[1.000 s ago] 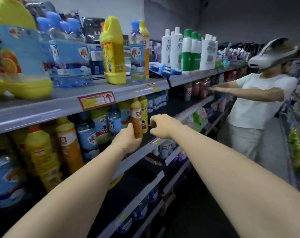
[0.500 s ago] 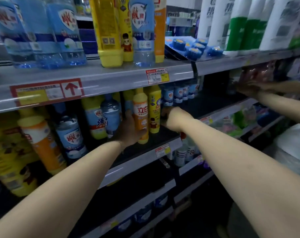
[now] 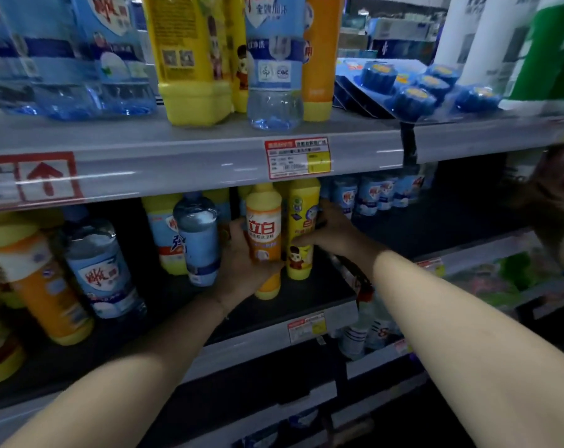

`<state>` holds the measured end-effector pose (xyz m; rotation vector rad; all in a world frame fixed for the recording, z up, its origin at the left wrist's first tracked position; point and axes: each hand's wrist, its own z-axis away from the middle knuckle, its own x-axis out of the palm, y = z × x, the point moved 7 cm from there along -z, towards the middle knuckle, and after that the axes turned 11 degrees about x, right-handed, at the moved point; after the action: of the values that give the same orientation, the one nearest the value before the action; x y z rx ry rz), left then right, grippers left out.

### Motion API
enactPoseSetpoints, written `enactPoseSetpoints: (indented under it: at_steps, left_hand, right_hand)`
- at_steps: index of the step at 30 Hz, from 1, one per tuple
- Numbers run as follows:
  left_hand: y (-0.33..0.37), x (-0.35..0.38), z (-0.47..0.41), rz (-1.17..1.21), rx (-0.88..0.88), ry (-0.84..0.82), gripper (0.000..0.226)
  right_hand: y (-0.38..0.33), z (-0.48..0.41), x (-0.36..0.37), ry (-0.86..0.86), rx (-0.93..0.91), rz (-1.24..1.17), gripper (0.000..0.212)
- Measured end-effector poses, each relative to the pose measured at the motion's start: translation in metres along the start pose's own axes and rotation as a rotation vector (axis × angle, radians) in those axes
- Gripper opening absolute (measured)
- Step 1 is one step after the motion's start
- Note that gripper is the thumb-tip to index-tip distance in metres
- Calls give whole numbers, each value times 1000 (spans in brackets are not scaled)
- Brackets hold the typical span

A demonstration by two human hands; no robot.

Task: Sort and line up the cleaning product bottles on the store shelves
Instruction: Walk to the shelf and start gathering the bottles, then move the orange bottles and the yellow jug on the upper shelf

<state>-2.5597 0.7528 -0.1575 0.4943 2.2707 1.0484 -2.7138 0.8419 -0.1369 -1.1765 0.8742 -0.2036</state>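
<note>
left hand [image 3: 241,270] gripping orange bottle [image 3: 263,234], right hand [image 3: 330,231] holding yellow bottle [image 3: 301,227]

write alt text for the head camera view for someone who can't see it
At a dim middle shelf in a store, the left hand grips an orange bottle and the right hand holds the yellow bottle beside it. A blue bottle stands just left of them, and more bottles line the upper shelf.
</note>
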Motion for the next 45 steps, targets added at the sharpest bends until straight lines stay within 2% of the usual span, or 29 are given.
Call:
enactPoseSetpoints:
  at_steps: [4,7,13,17,21,25,28,32,36,39,45]
  left_hand:
    - [-1,0,4,0,-57,1,75]
    - [6,0,13,14,-83,27,70]
    - [37,1,52,-48,-81,68,82]
    - [61,-2,76,-129,-142,134,75]
    - [95,-22,94,-149,-87,248,58]
    - [133,-47,104,-111,-4,360,55]
    - [163,-72,106,-143,67,435,60]
    - [194,-104,99,-209,136,506,58]
    - [215,-134,85,-201,161,579,61]
    - [231,-152,75,-224,181,573,60]
    - [246,-182,58,-278,194,551,59]
  right_hand:
    - [0,-5,4,-32,-29,-76,84]
    - [0,2,0,-27,-43,-91,75]
    - [4,50,0,-110,-178,-13,78]
    - [-1,80,-2,-102,-231,-107,77]
    - [-27,110,-6,-166,-353,-194,67]
    - [-59,146,-4,-218,-541,-137,66]
    - [-93,175,-12,-140,-694,-84,78]
    - [-143,200,-29,-27,-847,-130,79]
    - [-195,201,-43,83,-899,-238,84]
    - [-232,195,-53,219,-924,-271,88]
    - [-281,160,-42,365,-846,-188,100]
